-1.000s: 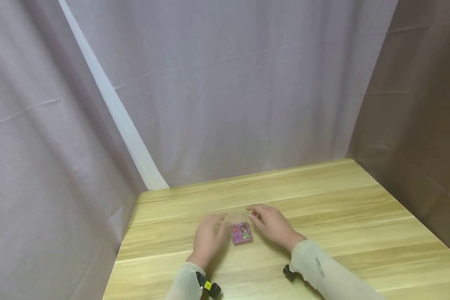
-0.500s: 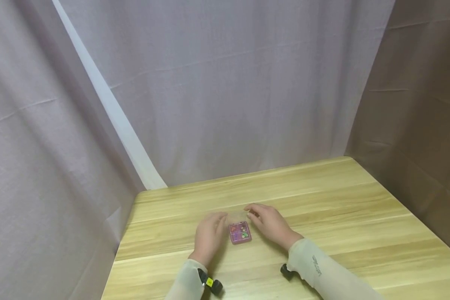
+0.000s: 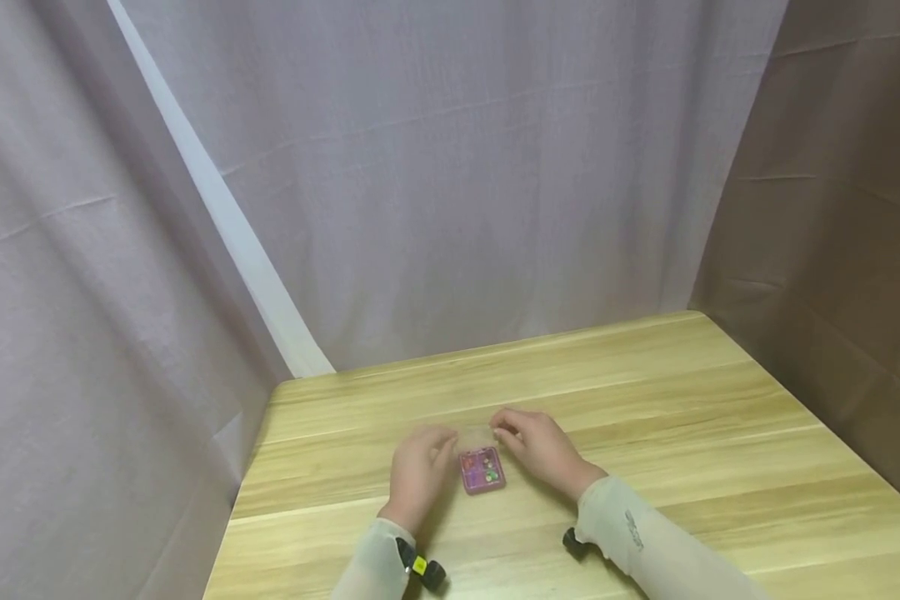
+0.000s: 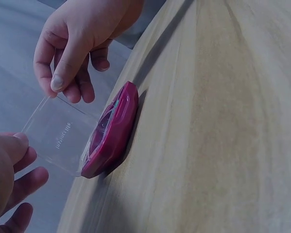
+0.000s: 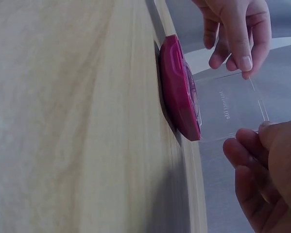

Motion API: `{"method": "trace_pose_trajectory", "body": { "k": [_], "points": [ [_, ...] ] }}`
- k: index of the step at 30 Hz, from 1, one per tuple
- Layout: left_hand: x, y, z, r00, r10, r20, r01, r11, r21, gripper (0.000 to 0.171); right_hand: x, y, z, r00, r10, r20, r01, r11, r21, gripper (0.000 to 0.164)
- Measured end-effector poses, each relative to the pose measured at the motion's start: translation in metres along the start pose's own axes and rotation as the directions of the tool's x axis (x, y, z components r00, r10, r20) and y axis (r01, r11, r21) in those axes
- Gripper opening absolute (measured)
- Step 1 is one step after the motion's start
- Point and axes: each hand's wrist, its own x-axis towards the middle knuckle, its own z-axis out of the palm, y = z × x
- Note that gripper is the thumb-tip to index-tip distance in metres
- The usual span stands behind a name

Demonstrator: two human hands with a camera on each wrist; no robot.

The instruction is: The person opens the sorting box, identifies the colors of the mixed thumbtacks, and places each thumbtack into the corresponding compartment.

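Note:
A small magenta pill box [image 3: 484,490] lies on the wooden table between the two hands, its divided compartments holding small red, green and pale pieces. Its clear lid [image 4: 62,138] is swung up at the far side and bears faint printed lettering. The left hand [image 3: 416,471] pinches one upper corner of this lid between thumb and forefinger. At the opposite corner, the right hand [image 3: 543,447] pinches the lid edge the same way, as the right wrist view also shows. Both hands' other fingers are loosely bent, apart from the box.
The wood-grain table [image 3: 645,383] extends around the box, its far edge close to a grey curtain [image 3: 495,183]. A brown curtain [image 3: 832,208] hangs along the right side. Each sleeved wrist carries a black camera mount [image 3: 426,573].
Both hands stay at the lid's corners with hardly any motion. The head view has shifted slightly, and the lid remains raised.

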Motion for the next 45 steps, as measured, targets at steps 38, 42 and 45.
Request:
{"method": "trace_pose_trajectory", "body": {
  "k": [38,42,45],
  "points": [
    [-0.024,-0.011,0.0,0.984,0.023,0.179,-0.027,0.999,0.019,0.013,-0.016,0.008,0.004,0.978,-0.108,0.18,0.106,0.994,0.019,0.01],
    [-0.022,-0.012,0.0,0.984,0.027,0.174,-0.033,0.999,0.037,0.013,-0.014,0.008,0.005,0.978,-0.101,0.184,0.104,0.995,-0.006,0.011],
    [-0.021,-0.012,0.001,0.985,0.034,0.167,-0.042,0.998,0.044,0.012,-0.013,0.008,0.006,0.978,-0.104,0.181,0.111,0.994,-0.026,0.011]
  ]
}}
